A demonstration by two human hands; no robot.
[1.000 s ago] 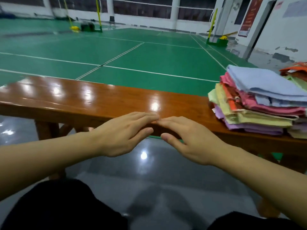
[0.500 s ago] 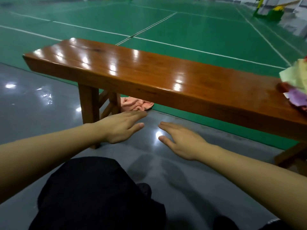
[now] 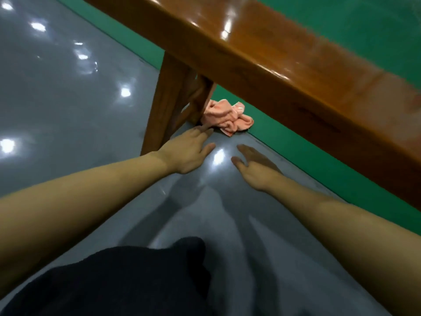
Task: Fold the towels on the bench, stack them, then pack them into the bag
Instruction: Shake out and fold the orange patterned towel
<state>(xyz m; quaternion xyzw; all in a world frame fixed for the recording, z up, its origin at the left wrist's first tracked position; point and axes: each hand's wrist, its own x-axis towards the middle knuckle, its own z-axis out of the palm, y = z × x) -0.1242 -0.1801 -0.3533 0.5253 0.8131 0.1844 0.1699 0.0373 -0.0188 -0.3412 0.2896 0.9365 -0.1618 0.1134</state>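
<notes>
Both hands, left hand (image 3: 189, 151) and right hand (image 3: 255, 166), are stretched flat-fingered and empty toward a crumpled pink towel (image 3: 225, 118) on the floor (image 3: 68, 99) beside the bench leg (image 3: 168, 103).

Pretty dim and motion-blurred, glare spots on the grey floor (image 3: 68, 92) left of the left hand (image 3: 189, 151), soft shadows below both hands.

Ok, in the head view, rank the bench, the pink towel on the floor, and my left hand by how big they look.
1. Bench, by far the largest.
2. Left hand.
3. Pink towel.
The hand and the towel look close in size, and the hand is nearer the camera, so that order is unsure.
</notes>
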